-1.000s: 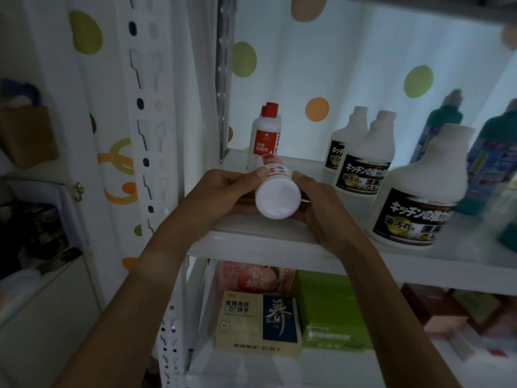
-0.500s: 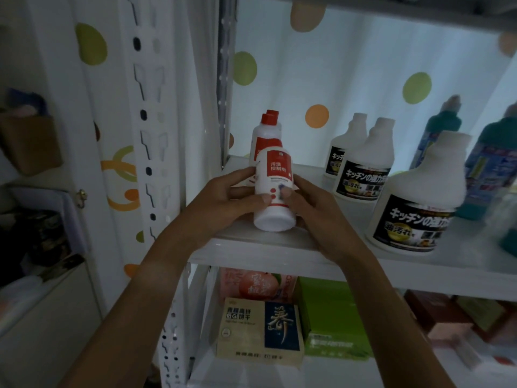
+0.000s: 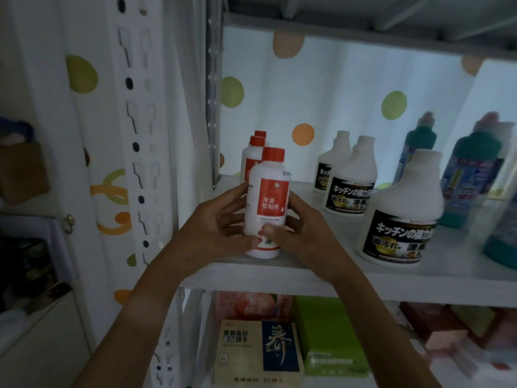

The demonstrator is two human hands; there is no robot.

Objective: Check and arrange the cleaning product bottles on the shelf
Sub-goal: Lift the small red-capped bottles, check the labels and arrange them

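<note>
Red-capped bottle [image 3: 267, 203] upright on shelf [image 3: 307, 273] — fingers of left hand [image 3: 221, 233] and right hand [image 3: 302, 236] curled around it.

Held in the grip: white plastic red-capped bottle [image 3: 267, 203], red label reading "污渍控制剂". Right of the grip: white black-labelled refill bottle [image 3: 402, 211], "キッチンの", "油汚れ".

Dim room; white polka-dot curtain [image 3: 335, 88] backlit behind white slotted upright [image 3: 140, 163].
</note>
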